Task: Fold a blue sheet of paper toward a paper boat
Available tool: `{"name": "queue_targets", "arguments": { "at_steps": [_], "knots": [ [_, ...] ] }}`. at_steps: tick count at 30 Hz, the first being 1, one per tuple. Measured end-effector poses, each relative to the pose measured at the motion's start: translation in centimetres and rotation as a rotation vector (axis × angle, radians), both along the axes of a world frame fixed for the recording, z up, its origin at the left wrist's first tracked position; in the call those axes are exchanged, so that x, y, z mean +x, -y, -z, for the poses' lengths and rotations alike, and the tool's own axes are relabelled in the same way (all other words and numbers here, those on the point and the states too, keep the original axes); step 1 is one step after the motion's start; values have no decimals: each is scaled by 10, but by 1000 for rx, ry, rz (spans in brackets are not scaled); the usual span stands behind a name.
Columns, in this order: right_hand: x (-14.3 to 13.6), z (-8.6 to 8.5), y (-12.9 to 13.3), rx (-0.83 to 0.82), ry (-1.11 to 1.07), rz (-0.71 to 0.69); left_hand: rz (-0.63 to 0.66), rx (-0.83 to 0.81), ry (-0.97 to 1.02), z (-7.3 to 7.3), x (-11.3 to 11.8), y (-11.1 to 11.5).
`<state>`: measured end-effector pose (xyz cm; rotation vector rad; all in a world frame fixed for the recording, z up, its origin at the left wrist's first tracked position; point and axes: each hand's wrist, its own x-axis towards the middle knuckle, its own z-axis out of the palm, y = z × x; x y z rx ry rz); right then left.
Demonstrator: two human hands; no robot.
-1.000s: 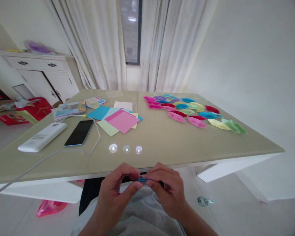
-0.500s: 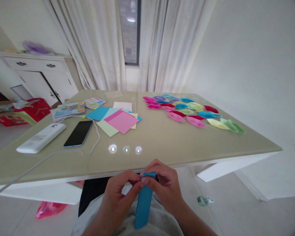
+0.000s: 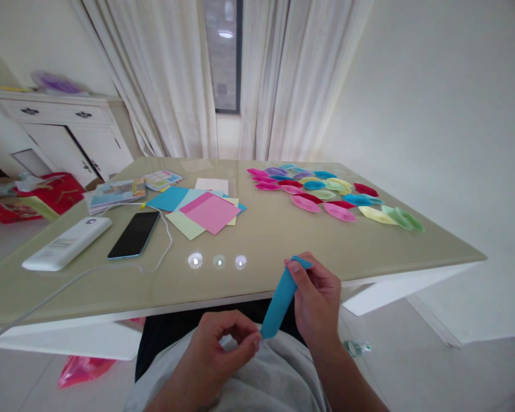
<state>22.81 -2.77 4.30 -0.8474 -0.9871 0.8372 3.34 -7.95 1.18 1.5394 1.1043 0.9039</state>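
A person seated at a table holds a folded blue paper strip above the lap, just off the table's near edge. The right hand pinches the strip's upper end between thumb and fingers; the left hand has its fingers curled, thumb and forefinger closed at the strip's lower tip, though whether they grip it or only touch it cannot be told.

On the tabletop lie a fan of coloured paper sheets, a dark-screened phone with a white cable, a white remote-like device whose label is too small to read, and a stack of printed booklets with illegible text. Many folded paper boats in pink, blue, green, yellow and red are spread across the far right.

A pink bag under the table is partly hidden. A small roll on the floor is hard to make out.
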Motion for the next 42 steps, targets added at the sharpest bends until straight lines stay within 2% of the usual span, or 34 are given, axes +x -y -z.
{"name": "queue_targets", "arguments": {
  "at_steps": [2,5,8,11,14,17,19,21,25,27,29,33,39,42],
  "knots": [
    [3,4,-4,-24,-1,67,-46,46,-14,-2,-5,-1],
    [4,9,-7,-80,-31,89,-148,144,13,-6,-10,-2],
    [-3,11,-2,-137,-35,24,-112,170,22,-9,-6,-4],
    [-13,12,5,-181,-17,-109,-17,113,35,-9,5,-11],
    [-15,11,5,-179,-30,-162,30,-34,103,-6,9,-17],
    [-2,9,-4,-143,-82,-75,67,-163,108,-1,1,-15],
    [9,6,-11,-125,-157,37,97,-205,71,2,-5,-11],
    [16,4,-13,-119,-156,70,77,-220,66,4,-10,-7],
    [8,3,-2,-165,-13,-188,-26,-180,109,2,-9,-5],
    [-2,5,5,-254,8,-310,-13,-214,151,-1,-6,-4],
    [-8,8,8,-326,40,-351,23,-269,208,-3,-4,-4],
    [-1,13,2,-318,31,-235,55,-252,229,-3,-7,-5],
    [18,10,-10,-293,-244,-6,89,-164,124,4,-20,-5],
    [9,12,2,-285,-302,-25,39,-32,66,9,-16,-3]
  ]
}}
